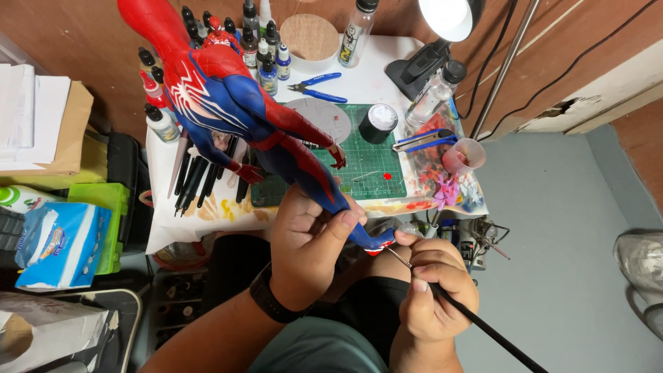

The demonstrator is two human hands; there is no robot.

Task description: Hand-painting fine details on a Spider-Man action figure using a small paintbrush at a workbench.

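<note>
A red and blue superhero figure [228, 103] is held upside-down-ish, its head toward the small table and its legs toward me. My left hand [307, 245] grips the figure by its lower legs. My right hand [431, 290] holds a thin black paintbrush [483, 328], its fine tip touching the figure's red foot [381, 242]. Both hands are over my lap, just in front of the table's near edge.
On the white table sit a green cutting mat [366, 166], several paint dropper bottles [266, 48], blue pliers [318, 86], a row of dark brushes [197, 179], a black jar [378, 123], a desk lamp [442, 27]. A tissue pack [59, 242] and papers lie left.
</note>
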